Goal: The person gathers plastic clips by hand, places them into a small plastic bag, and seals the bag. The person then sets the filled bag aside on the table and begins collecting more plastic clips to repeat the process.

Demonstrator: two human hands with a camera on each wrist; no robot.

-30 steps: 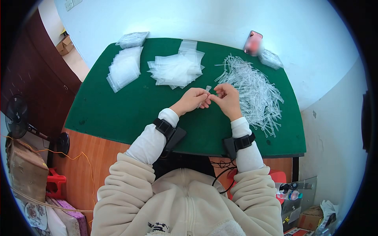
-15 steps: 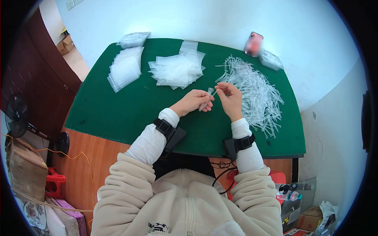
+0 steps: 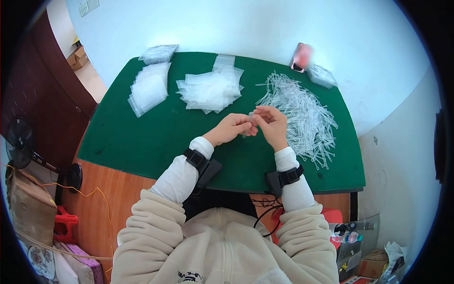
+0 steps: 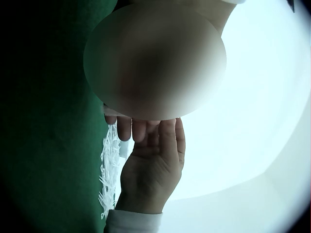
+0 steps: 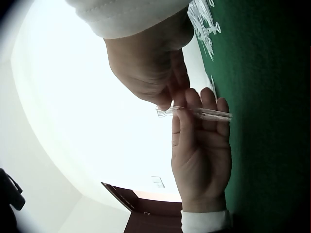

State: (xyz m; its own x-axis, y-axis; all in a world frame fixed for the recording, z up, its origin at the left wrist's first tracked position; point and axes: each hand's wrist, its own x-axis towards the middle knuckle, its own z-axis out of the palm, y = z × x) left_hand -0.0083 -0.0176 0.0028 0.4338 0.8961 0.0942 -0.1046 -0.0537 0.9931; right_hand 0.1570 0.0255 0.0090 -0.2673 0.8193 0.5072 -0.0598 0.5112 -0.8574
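Note:
My left hand holds a small bundle of clear thin plastic sticks with looped ends, its thumb pressed over them across the fingers in the right wrist view. My right hand meets it over the table, thumb and fingertips pinching at the bundle's end. Right of my right hand spreads a big loose pile of the same clear sticks. In the left wrist view a blurred patch hides most of my left hand, while my right hand shows below it.
Clear plastic bags lie heaped at the table's middle back. A fanned stack of bags lies to their left, with a filled packet behind. At the back right are a phone and another packet. The green table meets the wall.
Half a second ago my right hand held a stick a little apart from the bundle; now it has come in against the bundle's end. The head view has tilted slightly.

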